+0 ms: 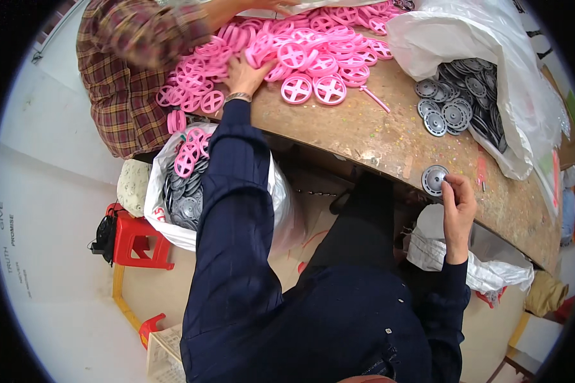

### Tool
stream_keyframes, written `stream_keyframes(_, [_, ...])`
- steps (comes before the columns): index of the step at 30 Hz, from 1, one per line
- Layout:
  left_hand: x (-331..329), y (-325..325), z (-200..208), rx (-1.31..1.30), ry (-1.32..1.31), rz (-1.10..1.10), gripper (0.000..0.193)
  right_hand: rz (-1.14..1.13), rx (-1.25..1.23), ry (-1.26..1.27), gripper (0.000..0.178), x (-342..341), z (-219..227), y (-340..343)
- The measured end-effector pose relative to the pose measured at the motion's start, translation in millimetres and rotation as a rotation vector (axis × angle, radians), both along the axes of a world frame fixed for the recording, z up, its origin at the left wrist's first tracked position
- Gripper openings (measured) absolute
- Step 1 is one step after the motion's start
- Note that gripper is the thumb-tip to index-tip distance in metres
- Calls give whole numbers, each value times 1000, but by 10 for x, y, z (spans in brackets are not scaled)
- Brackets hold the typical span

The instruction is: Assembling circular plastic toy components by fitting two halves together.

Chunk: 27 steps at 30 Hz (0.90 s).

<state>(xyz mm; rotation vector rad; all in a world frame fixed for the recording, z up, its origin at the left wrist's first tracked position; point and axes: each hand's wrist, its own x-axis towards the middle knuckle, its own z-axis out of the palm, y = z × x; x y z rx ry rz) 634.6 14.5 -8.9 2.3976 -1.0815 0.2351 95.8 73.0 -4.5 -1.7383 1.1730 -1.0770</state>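
Note:
My left hand (245, 75) reaches into a heap of pink plastic toy wheel rims (292, 55) on the far part of the table; its thumb and fingers are spread against the rims, and no rim is clearly gripped. At the table's near edge on the right, my right hand (460, 207) pinches a round grey wheel disc (435, 180) between thumb and fingers. More grey wheel discs (455, 116) lie beyond it, spilling from a white plastic bag (492, 38). Two pink rims (329, 90) lie flat at the heap's near side.
Below the table's left end stands a white sack (172, 235) holding grey discs and some pink rims. A person in a plaid shirt (131, 70) works close by on the left. A red stool (140, 239) stands on the floor. A pink stick (375, 99) lies on the wooden table (364, 137).

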Motion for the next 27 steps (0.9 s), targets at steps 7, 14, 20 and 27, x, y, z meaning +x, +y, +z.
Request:
stream_keyframes(7, [241,-585,-121,114,27,-366,67,8,31,-25,12,-60,-1,-15])
stream_keyframes(14, [533,11,339,130,8,-447,46,86,10,-31,13,-6,21,18])
stream_keyframes(20, [-144,720,639,-206,-193,-237,36,60,7,-46,12,-42,11,20])
stream_keyframes(27, [-235,1302,-86,15,-169,319,116,89,-15,-42,11,-45,31,45])
